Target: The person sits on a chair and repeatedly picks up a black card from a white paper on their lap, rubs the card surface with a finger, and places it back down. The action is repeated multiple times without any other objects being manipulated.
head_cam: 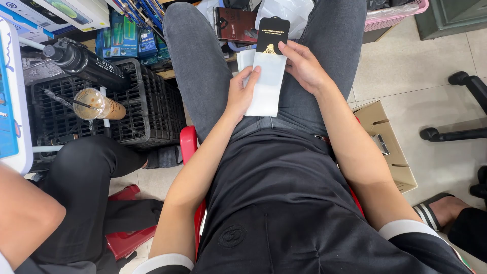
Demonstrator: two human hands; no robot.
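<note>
Left hand, right hand, flat white sleeve (glossy black card)

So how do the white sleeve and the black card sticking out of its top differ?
The white sleeve is plain, pale and longer; the black card is dark, printed and shows only its top part. The left hand grips the sleeve's edge, the right hand touches the card's lower corner. Both are flat, upright rectangles.

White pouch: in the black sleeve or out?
Partly out. The white pouch sticks out below the black sleeve; left hand grips the pouch, right hand holds the sleeve.
</note>
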